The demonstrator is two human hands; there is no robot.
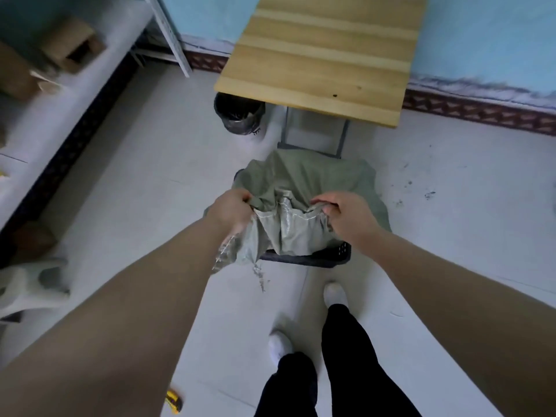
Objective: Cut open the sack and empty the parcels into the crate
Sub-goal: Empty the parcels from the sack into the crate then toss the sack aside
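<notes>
Sack (pixel 304 188) lies draped over the dark crate (pixel 319 258) on the floor. Left hand (pixel 231 210) and right hand (pixel 346 213) have fingers clenched on its stitched end. Parcels not visible. Recommended: lift evenly, keeping the mouth inside the crate rim.

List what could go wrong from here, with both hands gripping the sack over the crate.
1. The sack drapes over nearly the whole crate, hiding its rim; parcels might spill past it onto the floor.
2. The left hand and right hand hold frayed fabric edges; loose strands hang below, so the weave could tear or slip.
3. A yellow cutter lies on the floor near the feet: a possible step hazard.
</notes>
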